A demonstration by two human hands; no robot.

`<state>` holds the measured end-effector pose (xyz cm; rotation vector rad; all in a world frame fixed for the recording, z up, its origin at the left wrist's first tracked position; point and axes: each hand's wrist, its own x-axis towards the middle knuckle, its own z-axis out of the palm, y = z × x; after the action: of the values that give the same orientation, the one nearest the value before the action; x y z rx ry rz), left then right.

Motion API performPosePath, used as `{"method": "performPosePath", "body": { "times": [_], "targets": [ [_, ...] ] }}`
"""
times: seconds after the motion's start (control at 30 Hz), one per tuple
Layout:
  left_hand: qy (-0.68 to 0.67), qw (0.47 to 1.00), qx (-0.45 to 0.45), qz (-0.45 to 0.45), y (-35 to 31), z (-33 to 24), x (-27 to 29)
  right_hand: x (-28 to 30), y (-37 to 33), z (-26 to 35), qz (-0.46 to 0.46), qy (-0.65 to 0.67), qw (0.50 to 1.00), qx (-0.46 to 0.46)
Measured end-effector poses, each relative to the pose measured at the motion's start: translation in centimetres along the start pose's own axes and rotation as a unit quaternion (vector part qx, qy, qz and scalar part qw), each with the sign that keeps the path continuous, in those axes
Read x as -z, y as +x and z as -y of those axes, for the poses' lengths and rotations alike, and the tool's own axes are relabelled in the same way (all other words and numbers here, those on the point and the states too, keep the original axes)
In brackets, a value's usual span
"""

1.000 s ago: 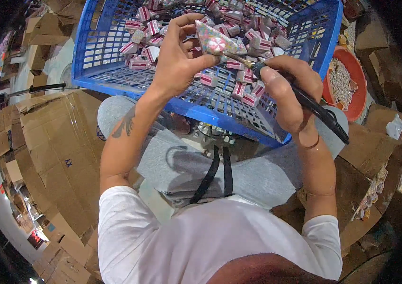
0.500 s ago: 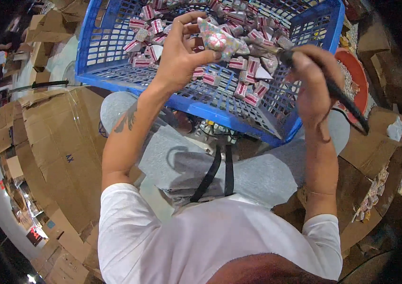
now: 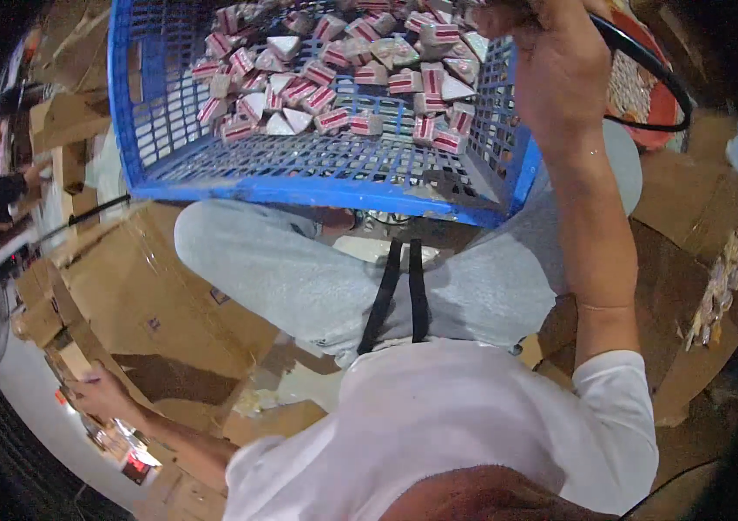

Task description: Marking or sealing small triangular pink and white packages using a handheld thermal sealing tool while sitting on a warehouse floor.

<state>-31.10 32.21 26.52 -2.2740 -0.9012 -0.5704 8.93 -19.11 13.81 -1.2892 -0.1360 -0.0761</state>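
Note:
My right hand (image 3: 556,74) is closed over the right side of the blue plastic basket (image 3: 299,189), around a black tool whose tip is out of view. A black cord (image 3: 677,87) loops away from that fist. Inside the basket lie many small wedge-shaped pieces (image 3: 330,76) like cake slices, with white and dark pink layers. Among them is a patterned, pale green piece (image 3: 395,54). Far out to the left, my left hand (image 3: 107,395) reaches over cardboard near a small carton. Its fingers look spread, with nothing plain in them, though they are small and blurred.
A large flattened cardboard box (image 3: 126,295) lies to my left. Beyond the basket's right side stands a red basin (image 3: 660,108) of small pale pieces. More cardboard (image 3: 681,200) lies at the right, with small wrapped items (image 3: 716,295) on it. Another person (image 3: 0,204) is at the far left.
My left hand has left the basket, where it held a patterned piece, and swung far left. My right hand has moved up and forward with the black tool. The view has shifted too.

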Motion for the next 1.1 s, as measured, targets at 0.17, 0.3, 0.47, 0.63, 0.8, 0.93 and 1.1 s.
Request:
{"method": "performPosePath", "body": {
  "times": [0.17,0.3,0.47,0.63,0.8,0.93,1.1],
  "targets": [
    [-0.374,0.893,-0.171,0.185,1.8,-27.1,0.3,0.6,0.7,-0.6,-0.007,-0.038,0.999,0.018],
    [-0.449,0.683,-0.516,0.256,-0.7,-48.5,-7.9,1.7,2.0,-1.2,-0.049,0.015,0.999,-0.005],
    [-0.372,0.621,-0.633,0.275,-13.9,-70.4,-11.7,3.4,2.0,-1.2,-0.084,-0.093,0.986,0.105],
    [-0.436,0.648,-0.571,0.254,-20.0,-77.8,-16.8,5.0,3.3,-1.8,-0.103,0.131,0.986,0.008],
    [-0.327,0.6,-0.694,0.226,-18.1,-74.4,-19.4,6.5,4.8,-5.1,0.041,0.375,0.922,0.088],
    [-0.38,0.57,-0.704,0.187,-15.9,-68.6,-26.1,5.3,5.2,-5.7,0.173,0.57,0.787,0.159],
    [-0.302,0.628,-0.706,0.126,-15.8,-65.9,-23.4,3.8,1.4,-0.1,-0.103,0.081,0.99,-0.053]
  ]
}}
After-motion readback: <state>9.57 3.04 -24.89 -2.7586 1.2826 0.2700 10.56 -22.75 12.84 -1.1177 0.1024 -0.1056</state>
